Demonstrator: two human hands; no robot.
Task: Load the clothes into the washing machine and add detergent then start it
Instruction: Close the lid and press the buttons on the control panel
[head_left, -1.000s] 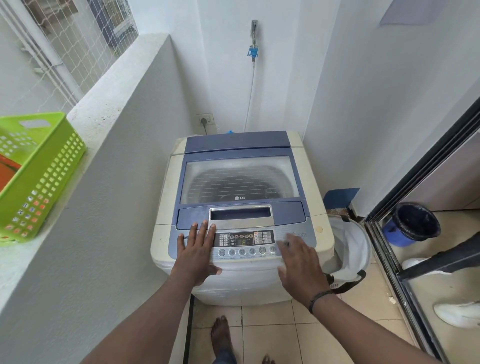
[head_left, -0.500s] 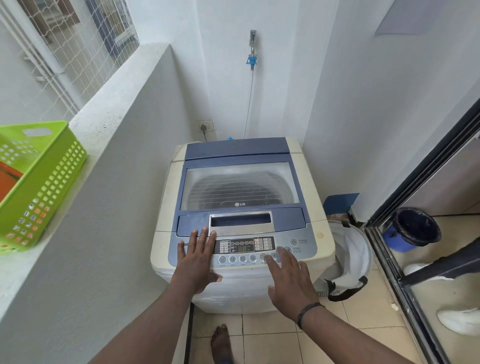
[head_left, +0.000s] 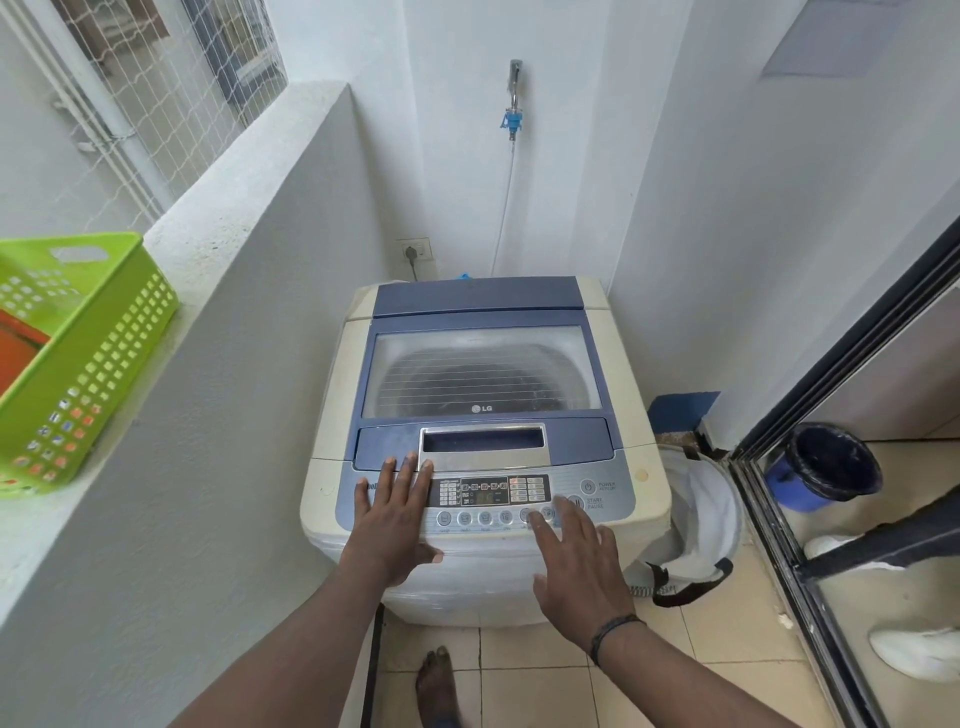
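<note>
- Standing in a narrow tiled corner, the washing machine (head_left: 483, 415) has its glass lid (head_left: 480, 371) down; a dark load shows dimly in the drum through the glass, too blurred to tell what it is.
- Left hand (head_left: 392, 519) lies flat on the left end of the control panel (head_left: 485, 501), fingers straight and close together, thumb spread to the side, gripping nothing.
- Right hand (head_left: 576, 566) is over the right part of the panel, fingers straight and slightly apart; the forefinger tip sits at the row of round buttons (head_left: 475, 518), though whether it actually touches one cannot be told. A dark band circles that wrist.
- Green perforated basket (head_left: 78, 353) rests on the parapet ledge (head_left: 218, 228) to the left, well apart from the machine. Something orange-red lies inside it, and its far part is cut off by the picture edge.
- White laundry bag (head_left: 696, 525) with dark straps sits on the floor just beside the machine's right side, mouth open; only its pale lining shows inside.
- Blue bucket (head_left: 821, 467) with a dark liner stands beyond the sliding-door track (head_left: 800, 561); its contents cannot be made out.
- Tap (head_left: 514, 98) on the back wall, thin hose running down behind the machine; a plug sits in the wall socket (head_left: 414, 252).
- One bare foot (head_left: 436, 686) on the floor tiles before the machine.
</note>
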